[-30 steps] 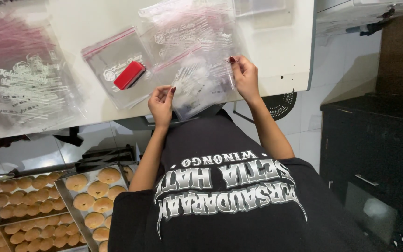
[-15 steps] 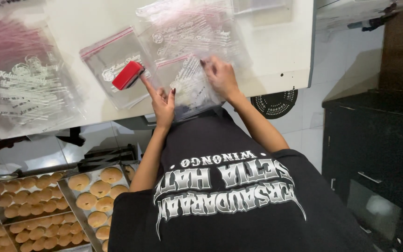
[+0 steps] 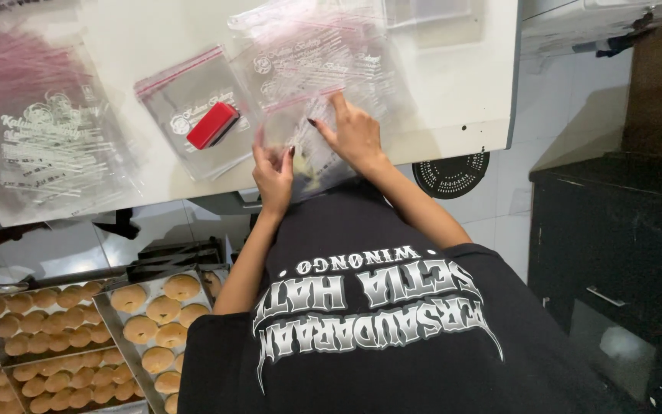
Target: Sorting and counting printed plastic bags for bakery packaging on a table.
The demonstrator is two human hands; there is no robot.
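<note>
Head view: clear plastic bag (image 3: 312, 146) lies at the white bench (image 3: 453, 100) edge, centre frame. It's thin & slippery, so it could slide off the edge or crease under the fingers (judgement only). Left hand (image 3: 273, 172) pinches its lower edge, fingers closed on it; right hand (image 3: 354, 134) presses flat on it, fingers spread. Red stamp (image 3: 212, 125) sits upper left.
</note>
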